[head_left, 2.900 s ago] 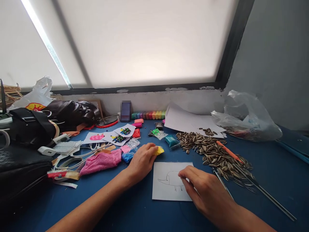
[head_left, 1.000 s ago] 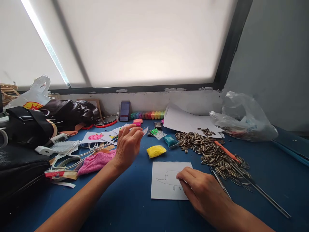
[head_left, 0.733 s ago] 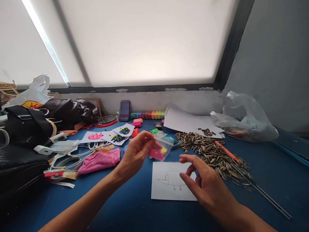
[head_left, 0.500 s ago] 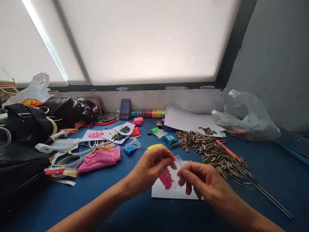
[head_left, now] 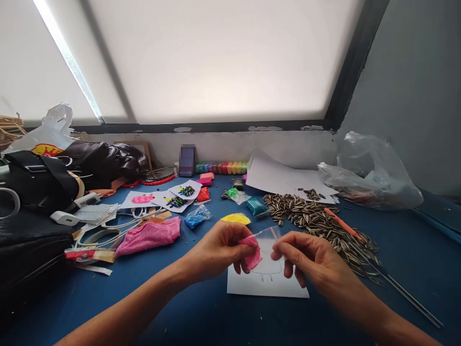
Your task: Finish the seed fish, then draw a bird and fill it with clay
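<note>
Between my two hands is a small clear zip bag [head_left: 268, 234] with a lump of pink modelling clay [head_left: 253, 258] at its left end. My left hand [head_left: 221, 247] is closed, fingers and thumb pinching the clay end. At the opposite edge, my right hand [head_left: 308, 257] pinches the clear plastic by its thumb and forefinger, the other fingers curled loosely. Beneath them lies a white sheet of paper [head_left: 252, 286] with a pencil-like outline and short leg marks, partly covered by my hands. A yellow clay packet [head_left: 236, 218] lies just beyond the paper.
Striped sunflower seeds [head_left: 288, 206] spread at right, beside an orange-handled tool [head_left: 344, 224]. Blue [head_left: 197, 217] and teal [head_left: 257, 206] clay packets lie ahead. Decorated papers [head_left: 175, 202], a pink cloth [head_left: 149, 239], cables and black bags [head_left: 32, 240] occupy the left.
The bag has turned and stretched out sideways between my hands. The pink clay has come up into my left fingers, and more of the drawing shows below.
</note>
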### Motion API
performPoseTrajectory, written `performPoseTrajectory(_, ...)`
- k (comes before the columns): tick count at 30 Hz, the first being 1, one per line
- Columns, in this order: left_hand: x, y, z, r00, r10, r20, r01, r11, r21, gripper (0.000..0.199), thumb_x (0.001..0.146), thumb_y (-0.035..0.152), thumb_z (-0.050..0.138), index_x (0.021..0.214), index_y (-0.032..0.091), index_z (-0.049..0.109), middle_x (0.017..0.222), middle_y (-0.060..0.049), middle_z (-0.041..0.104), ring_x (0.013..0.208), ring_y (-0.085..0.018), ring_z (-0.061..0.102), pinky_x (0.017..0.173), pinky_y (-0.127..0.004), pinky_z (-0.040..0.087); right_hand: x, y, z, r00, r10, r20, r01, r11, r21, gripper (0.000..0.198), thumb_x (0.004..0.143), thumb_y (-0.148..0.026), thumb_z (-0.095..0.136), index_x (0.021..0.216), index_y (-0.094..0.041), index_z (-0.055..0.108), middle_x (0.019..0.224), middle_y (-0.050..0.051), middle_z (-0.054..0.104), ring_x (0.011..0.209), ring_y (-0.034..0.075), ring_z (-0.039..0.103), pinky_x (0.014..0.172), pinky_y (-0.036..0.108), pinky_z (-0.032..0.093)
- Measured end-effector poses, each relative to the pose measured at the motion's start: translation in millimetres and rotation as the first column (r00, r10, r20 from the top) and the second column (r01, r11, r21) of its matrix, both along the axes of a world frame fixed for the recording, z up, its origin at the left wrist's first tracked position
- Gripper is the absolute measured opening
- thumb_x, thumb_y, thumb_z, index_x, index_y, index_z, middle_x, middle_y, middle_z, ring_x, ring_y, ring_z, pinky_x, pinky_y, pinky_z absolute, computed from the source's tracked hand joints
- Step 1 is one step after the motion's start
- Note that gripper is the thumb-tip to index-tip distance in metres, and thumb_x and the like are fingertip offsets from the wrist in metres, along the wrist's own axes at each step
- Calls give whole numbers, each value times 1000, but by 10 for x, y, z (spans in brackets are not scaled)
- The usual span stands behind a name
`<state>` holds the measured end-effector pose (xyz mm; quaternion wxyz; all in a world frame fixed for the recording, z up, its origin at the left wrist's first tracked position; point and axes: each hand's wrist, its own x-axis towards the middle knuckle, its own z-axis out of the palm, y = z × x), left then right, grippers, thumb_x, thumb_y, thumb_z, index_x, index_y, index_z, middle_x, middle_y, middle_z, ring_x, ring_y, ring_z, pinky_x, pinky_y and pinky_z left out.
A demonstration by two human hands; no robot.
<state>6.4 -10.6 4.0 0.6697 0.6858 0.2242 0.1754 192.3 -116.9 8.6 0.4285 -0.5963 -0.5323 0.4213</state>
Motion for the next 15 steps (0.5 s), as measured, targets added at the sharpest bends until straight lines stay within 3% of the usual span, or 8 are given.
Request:
performPoseTrajectory(5, 1, 3, -30, 999, -22, 36, 23, 1000, -7, 36, 83, 46, 71, 90, 11, 63, 73, -4, 65, 66, -12, 59, 61, -22, 47, 0, 11, 8, 999, -45, 0, 45, 999, -16, 36, 79, -56, 67, 73, -21, 66, 58, -5, 51, 48, 8, 39, 43, 21, 33)
performPoseTrajectory(10, -2, -9, -12, 1000, 2, 17, -2, 999, 42, 41, 85, 50, 66, 73, 11, 62, 67, -4, 64, 57, -10, 55, 56, -22, 46, -13, 7, 8, 996, 36, -82, -40, 998, -44, 45, 83, -63, 60, 72, -19, 66, 57, -3, 54, 50, 9, 46, 46, 21, 39)
performPoseTrajectory(15, -7, 8, -30, 1000, 13, -5, -12, 998, 60, 41, 87, 51, 63, 76, 11, 61, 65, -3, 62, 56, -9, 54, 55, -21, 44, -6, 14, -2, 992, 76, -96, -82, 995, -57, 45, 87, -62, 55, 80, -20, 67, 61, -2, 56, 54, 11, 49, 48, 22, 41)
